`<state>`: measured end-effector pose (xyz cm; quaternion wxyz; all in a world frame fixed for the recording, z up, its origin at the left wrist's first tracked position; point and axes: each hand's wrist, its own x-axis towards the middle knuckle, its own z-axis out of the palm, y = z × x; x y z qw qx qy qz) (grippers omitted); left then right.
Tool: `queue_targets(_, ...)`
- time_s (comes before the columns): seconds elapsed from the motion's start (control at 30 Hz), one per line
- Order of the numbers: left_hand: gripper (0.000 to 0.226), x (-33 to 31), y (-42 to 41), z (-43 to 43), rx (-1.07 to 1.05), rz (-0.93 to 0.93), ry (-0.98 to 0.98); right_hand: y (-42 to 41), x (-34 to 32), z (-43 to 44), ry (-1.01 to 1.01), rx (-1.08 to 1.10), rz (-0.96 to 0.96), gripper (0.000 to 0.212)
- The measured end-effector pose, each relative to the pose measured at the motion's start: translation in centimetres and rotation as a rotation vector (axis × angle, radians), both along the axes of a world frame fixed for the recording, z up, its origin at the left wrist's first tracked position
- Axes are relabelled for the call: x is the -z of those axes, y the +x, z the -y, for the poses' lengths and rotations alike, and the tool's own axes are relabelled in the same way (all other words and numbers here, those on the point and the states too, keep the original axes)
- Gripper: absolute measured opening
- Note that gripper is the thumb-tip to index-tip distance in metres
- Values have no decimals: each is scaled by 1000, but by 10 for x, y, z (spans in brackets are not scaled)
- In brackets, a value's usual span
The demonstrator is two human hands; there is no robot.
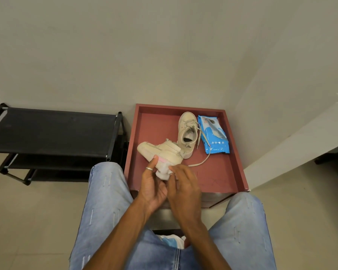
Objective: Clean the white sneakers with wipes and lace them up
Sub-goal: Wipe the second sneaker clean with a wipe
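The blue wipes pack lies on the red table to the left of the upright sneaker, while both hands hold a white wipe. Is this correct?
Not quite. In the head view the blue wipes pack lies to the right of the upright sneaker, not the left. It is on the red table, and the left hand and right hand hold the white wipe.

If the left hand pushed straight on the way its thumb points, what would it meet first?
Most likely the tipped sneaker: the left hand points up and away, its thumb tip already at that shoe's sole edge. A white wipe lies between both hands.
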<state>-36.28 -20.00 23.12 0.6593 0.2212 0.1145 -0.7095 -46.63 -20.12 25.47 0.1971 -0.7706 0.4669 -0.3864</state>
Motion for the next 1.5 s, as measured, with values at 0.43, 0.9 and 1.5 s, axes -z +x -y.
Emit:
queue_targets(0.43, 55, 0, 1, -2, 64, 27, 4, 9, -5, -9, -116, -32, -58, 26)
queue_targets(0.9, 60, -4, 2, -3, -75, 47, 63, 2, 3, -11, -81, -2, -19, 28)
queue_targets(1.5, 51, -1, 4, -3, -15, -7, 18, 7, -8, -12, -180, -18, -49, 58)
